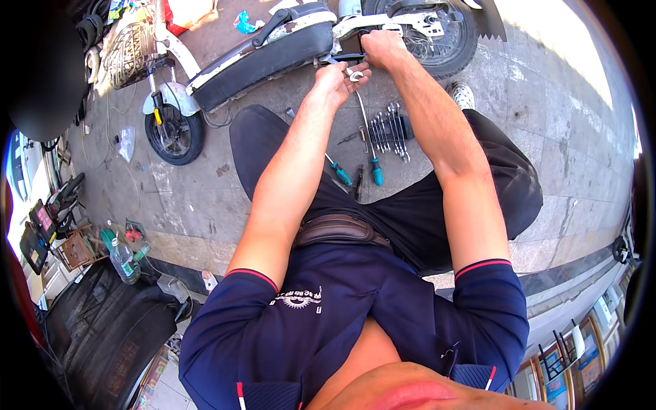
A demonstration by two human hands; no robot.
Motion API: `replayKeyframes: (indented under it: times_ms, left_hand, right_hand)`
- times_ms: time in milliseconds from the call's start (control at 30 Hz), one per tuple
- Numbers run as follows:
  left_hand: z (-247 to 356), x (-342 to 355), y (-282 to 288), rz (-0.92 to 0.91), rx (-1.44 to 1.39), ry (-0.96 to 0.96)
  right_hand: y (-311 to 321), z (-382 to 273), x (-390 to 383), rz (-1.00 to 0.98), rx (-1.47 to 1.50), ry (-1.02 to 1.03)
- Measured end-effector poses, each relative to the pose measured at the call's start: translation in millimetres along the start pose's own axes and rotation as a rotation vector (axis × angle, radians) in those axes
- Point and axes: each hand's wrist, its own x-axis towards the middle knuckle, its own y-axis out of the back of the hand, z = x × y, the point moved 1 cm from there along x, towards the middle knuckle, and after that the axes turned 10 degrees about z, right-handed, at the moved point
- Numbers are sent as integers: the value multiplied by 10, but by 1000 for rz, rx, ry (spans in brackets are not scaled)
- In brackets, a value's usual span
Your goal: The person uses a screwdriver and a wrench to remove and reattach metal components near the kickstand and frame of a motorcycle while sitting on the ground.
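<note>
On the ground (212, 184), has a screwdriver (376, 172) and a row of wrenches (385, 133). Farther, holds a spanner (354, 76) in the loosely curled left hand (333, 80), with long axis slanting to the right and nearer. Just beyond, to its right, reaches with the right hand (384, 48) to the bike (266, 61); cannot tell its grip there.

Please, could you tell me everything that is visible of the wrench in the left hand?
The wrench is silver, shiny and metal-looking. One open-ended head shows against the left hand, which holds the tool slanted beside the scooter. The hand partly covers its shaft; whether the far end touches the scooter cannot be told.
</note>
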Motion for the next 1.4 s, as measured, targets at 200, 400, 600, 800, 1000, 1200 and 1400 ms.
replayKeyframes:
  times_ms: [200, 400, 600, 800, 1000, 1200, 1400]
  left_hand:
    - [-96, 141, -75, 210, 49, -44]
    - [436, -122, 915, 96, 425, 53]
    - [429, -153, 839, 60, 357, 111]
    - [314, -130, 848, 67, 384, 35]
    - [390, -127, 990, 22, 462, 21]
    - [298, -326, 959, 82, 266, 68]
    - [84, -246, 636, 108, 333, -15]
  right_hand:
    - [-7, 19, 9, -17, 2, 23]
    - [40, 3, 36, 33, -6, 38]
    - [-64, 52, 20, 41, -1, 0]
    - [-35, 19, -15, 26, 15, 10]
    - [48, -15, -29, 2, 16, 10]
    - [-28, 26, -32, 10, 23, -13]
    - [17, -3, -13, 7, 12, -9]
